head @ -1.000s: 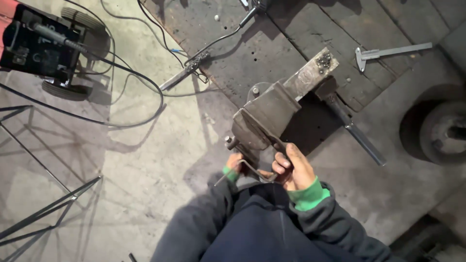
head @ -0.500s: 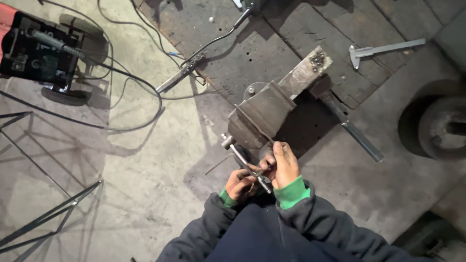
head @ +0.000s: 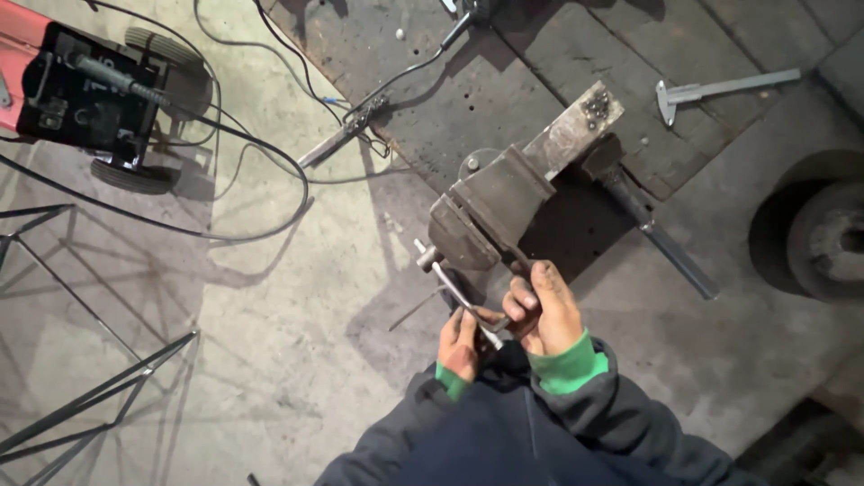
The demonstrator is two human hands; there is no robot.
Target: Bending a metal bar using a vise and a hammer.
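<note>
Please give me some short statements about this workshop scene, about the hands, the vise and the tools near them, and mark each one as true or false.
1. Both hands grip the handle bar of the vise. True: the left hand and the right hand are on the handle bar at the front of the vise.
2. A flat metal piece sits at the jaws of the vise. True: the flat metal piece sticks out toward the bench.
3. The caliper is in the right hand. False: the caliper lies on the bench, far from both hands.
4. The welding machine stands on the bench. False: the welding machine stands on the floor, at the left.
</note>
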